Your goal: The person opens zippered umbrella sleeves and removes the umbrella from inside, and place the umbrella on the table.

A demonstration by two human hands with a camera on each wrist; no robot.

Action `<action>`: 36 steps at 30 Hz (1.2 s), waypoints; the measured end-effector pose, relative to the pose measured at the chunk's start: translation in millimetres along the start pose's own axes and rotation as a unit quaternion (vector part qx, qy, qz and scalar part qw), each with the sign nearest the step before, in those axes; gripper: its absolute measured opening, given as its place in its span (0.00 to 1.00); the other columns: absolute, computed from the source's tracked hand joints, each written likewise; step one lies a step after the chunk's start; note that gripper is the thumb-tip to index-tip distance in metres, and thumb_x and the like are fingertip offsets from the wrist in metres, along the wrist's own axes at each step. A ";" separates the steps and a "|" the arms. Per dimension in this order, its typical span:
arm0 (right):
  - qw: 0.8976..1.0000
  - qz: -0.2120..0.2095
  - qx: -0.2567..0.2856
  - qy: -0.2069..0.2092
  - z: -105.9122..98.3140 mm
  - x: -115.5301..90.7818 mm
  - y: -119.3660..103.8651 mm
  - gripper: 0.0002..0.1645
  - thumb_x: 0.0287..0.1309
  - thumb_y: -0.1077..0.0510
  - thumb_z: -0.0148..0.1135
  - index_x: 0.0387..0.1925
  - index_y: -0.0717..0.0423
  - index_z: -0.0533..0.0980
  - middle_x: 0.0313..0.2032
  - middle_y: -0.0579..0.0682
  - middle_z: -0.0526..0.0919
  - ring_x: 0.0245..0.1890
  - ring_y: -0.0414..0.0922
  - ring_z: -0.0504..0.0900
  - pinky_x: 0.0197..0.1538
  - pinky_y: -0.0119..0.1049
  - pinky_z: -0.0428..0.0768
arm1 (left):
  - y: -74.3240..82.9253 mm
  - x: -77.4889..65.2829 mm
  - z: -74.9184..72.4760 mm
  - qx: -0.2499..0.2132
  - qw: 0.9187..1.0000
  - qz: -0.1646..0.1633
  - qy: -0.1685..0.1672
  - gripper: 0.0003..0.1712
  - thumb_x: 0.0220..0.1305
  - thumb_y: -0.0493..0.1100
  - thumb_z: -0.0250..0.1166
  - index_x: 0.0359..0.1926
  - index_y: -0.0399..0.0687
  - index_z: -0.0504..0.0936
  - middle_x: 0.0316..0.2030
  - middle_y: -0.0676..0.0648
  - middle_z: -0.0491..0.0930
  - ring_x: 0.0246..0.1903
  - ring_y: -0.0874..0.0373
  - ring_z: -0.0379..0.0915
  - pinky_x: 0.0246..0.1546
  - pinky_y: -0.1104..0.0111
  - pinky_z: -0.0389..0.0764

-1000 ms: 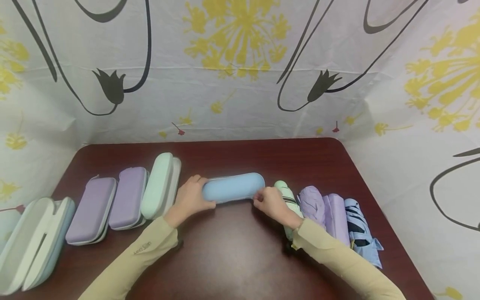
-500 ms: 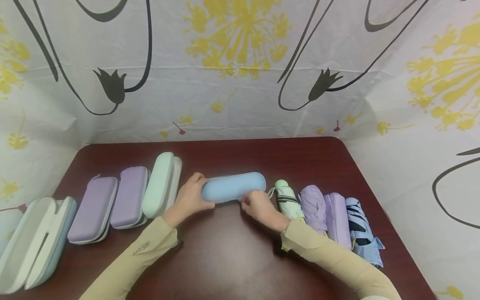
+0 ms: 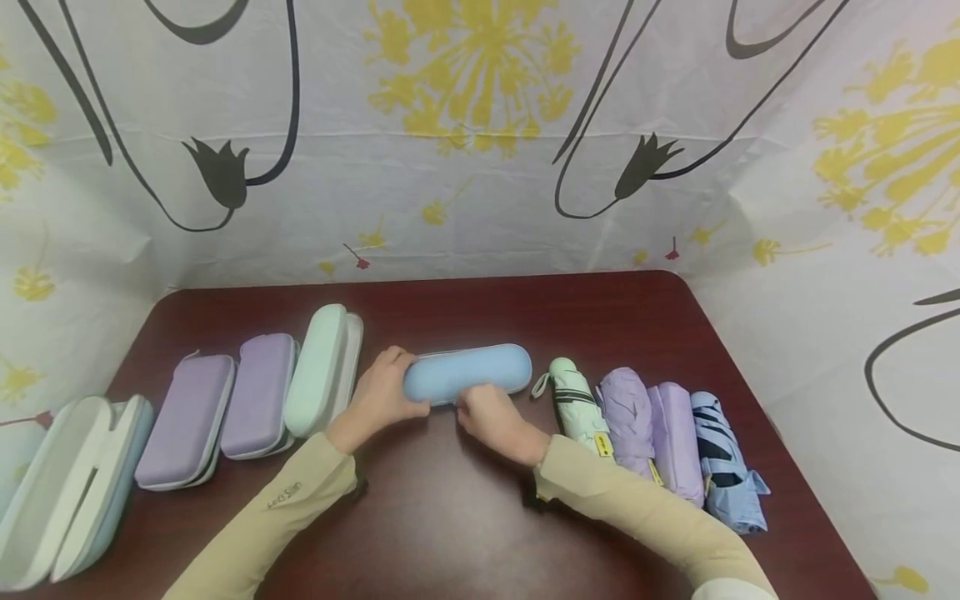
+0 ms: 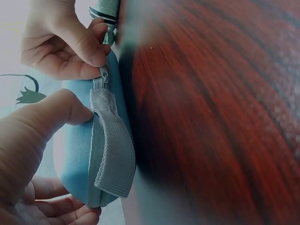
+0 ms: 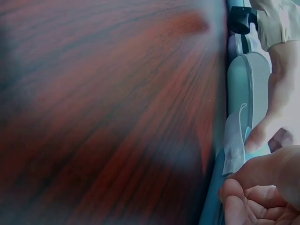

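A blue zip-up hard case [image 3: 468, 373] lies lengthwise at the middle of the table. My left hand [image 3: 384, 392] grips its left end, thumb on the near side, fingers around the far side. In the left wrist view the thumb presses beside the zip seam, and a grey fabric loop [image 4: 116, 150] hangs at that end. My right hand [image 3: 491, 417] is at the case's near side. Its thumb and forefinger pinch the zipper pull [image 4: 104, 72], close to the fabric loop. The zip behind the right hand looks drawn together.
At left stand two purple zip cases [image 3: 187, 421], a mint case [image 3: 315, 375] partly open, and an open pale-blue case [image 3: 78, 487]. Several folded umbrellas line the right side: mint [image 3: 577, 404], two purple [image 3: 626, 412] and blue [image 3: 723, 467]. A patterned cloth [image 3: 450, 208] hangs behind the table.
My right hand has slid left along the case's near side, from its right end to near my left hand, pulling the zipper along. The left hand and case have stayed put.
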State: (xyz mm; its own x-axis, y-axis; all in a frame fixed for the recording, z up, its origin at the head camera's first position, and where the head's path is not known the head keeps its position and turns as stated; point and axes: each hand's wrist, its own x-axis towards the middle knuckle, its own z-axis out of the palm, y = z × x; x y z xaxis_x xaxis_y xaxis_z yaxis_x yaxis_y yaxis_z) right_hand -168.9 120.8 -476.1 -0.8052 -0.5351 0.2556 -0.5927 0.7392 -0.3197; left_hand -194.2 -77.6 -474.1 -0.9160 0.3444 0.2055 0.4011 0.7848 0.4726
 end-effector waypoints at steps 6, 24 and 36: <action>1.000 -0.001 0.004 -0.007 3.0 1.7 0.3 0.11 0.43 0.68 0.63 0.14 0.54 0.73 0.15 0.46 0.75 0.18 0.41 0.75 0.24 0.34 0.74 | 0.1 -0.2 -0.5 0.009 1.000 -0.005 -0.007 0.40 0.33 0.51 0.74 0.50 0.35 0.76 0.43 0.41 0.74 0.42 0.48 0.71 0.40 0.56 0.77; 0.990 -0.009 0.016 -0.136 -63.8 29.3 60.0 0.30 0.45 0.51 0.71 0.50 0.57 0.75 0.48 0.54 0.75 0.47 0.51 0.70 0.44 0.47 0.72 | 1.2 0.4 -2.1 0.006 1.000 -0.006 -0.018 0.40 0.33 0.50 0.74 0.50 0.34 0.76 0.43 0.41 0.74 0.44 0.47 0.71 0.42 0.55 0.77; 0.988 0.035 0.047 -0.146 -62.4 14.4 64.7 0.31 0.44 0.54 0.71 0.51 0.62 0.74 0.48 0.57 0.75 0.48 0.54 0.70 0.48 0.45 0.72 | -2.0 7.8 -13.3 -0.010 0.999 0.022 -0.038 0.38 0.37 0.45 0.76 0.52 0.33 0.76 0.45 0.39 0.76 0.46 0.45 0.71 0.47 0.54 0.75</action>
State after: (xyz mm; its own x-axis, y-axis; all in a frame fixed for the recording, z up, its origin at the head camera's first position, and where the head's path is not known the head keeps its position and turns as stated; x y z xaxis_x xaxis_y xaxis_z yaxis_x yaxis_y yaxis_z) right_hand -217.8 186.4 -436.2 -0.8064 -0.5900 -0.0397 -0.5240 0.7440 -0.4146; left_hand -202.2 -83.3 -462.1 -0.8944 0.4173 0.1609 0.4402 0.7579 0.4815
